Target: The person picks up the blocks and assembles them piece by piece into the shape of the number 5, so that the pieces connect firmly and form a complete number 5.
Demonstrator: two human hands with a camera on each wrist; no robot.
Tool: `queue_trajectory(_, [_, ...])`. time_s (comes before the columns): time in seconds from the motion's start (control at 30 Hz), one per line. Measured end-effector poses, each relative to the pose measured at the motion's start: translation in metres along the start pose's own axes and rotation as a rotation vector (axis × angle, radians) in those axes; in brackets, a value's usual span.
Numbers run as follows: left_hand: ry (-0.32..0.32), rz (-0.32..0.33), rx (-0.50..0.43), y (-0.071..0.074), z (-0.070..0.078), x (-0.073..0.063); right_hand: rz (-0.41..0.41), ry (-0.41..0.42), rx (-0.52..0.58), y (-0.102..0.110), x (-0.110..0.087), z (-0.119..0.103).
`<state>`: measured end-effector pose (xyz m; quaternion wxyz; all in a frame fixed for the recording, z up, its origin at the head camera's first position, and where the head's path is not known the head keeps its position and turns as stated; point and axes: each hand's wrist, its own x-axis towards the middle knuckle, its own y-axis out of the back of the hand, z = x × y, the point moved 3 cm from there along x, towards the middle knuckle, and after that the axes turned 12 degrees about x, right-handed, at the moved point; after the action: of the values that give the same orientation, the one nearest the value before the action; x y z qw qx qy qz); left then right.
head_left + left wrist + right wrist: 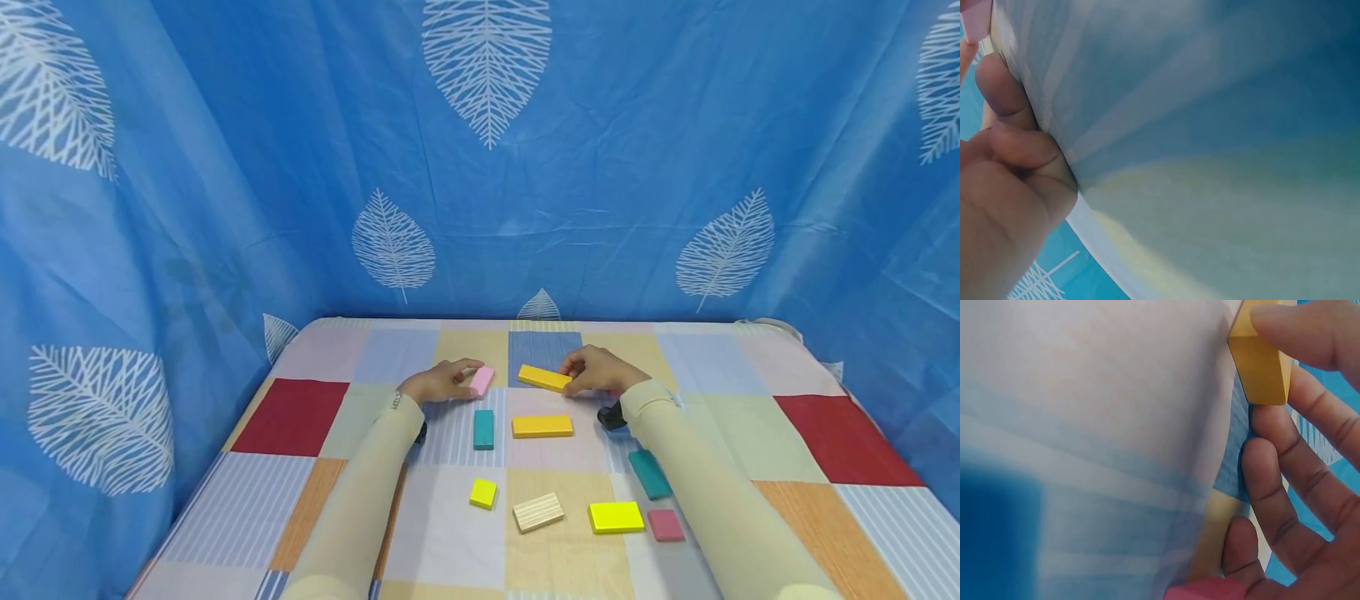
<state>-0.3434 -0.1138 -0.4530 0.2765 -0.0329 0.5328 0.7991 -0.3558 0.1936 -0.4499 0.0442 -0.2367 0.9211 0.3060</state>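
Observation:
At the far middle of the table, my left hand (442, 382) pinches a small pink block (482, 381) between thumb and fingers. In the left wrist view a corner of that pink block (977, 22) shows at the top left. To its right, my right hand (600, 371) grips the right end of a long orange-yellow block (543, 377). The right wrist view has the thumb on one face of this yellow block (1263, 369) and fingers behind it. A red-pink block (1205, 590) lies close by the little finger there. Another orange-yellow block (542, 427) lies just nearer.
A teal block (483, 429) lies below my left hand, and another teal block (650, 474) beside my right forearm. Nearer are a small yellow block (483, 493), a plain wooden block (538, 512), a bright yellow block (616, 517) and a dark pink block (665, 526). Blue curtains (600, 167) surround the patchwork-covered table (720, 433).

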Motion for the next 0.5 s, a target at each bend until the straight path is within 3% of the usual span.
queue_trajectory(0.33, [0.029, -0.013, -0.024, -0.007, -0.009, 0.015, -0.026, 0.012, 0.010, 0.006, 0.001, -0.002])
queue_trajectory(0.5, [0.042, -0.011, -0.001, -0.006, -0.005, 0.012, -0.026, 0.011, 0.019, 0.008, 0.002, 0.000])
